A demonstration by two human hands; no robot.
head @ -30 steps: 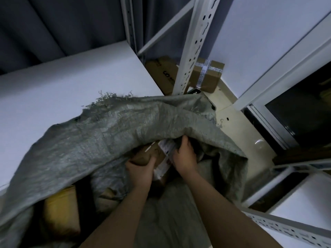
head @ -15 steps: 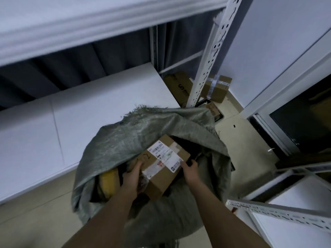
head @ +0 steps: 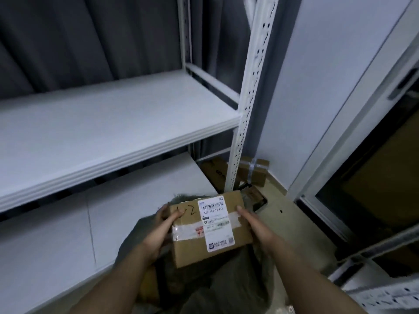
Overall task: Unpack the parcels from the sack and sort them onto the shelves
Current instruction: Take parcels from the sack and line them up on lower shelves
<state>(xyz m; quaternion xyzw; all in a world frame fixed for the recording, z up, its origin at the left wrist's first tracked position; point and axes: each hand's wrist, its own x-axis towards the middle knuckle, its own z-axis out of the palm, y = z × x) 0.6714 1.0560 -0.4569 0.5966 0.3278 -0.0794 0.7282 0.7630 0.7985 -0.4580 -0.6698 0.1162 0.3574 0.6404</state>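
Parcel (head: 209, 227): brown cardboard box, white shipping label with barcode on top, clear tape across, handwritten mark near its far-left corner. Held level above the open sack (head: 229, 288), clear of the cloth, near-centre of the scene.

Left hand (head: 162, 225): grips the box's left end, thumb on top, fingers curled behind the far-left corner. Right hand (head: 256, 225): flat against the right side, fingers fairly straight, thumb on the top edge. Box is clamped between the two.

Upper shelf (head: 118, 123): white board, far-left, above the box. Lower shelf (head: 113, 214): white board, just left of the box and roughly level with it. Shelf post (head: 247, 109) stands beyond the box. More boxes on the floor (head: 254, 172) behind the post.

Step, as judged: unpacking of this box done; sorting begins. Label faces up, probably being read.

Next move calls for: choice of shelf by label or mark, then a carry to the left, with both hands keeping the box level, and set-down flat on the board away from its edge.
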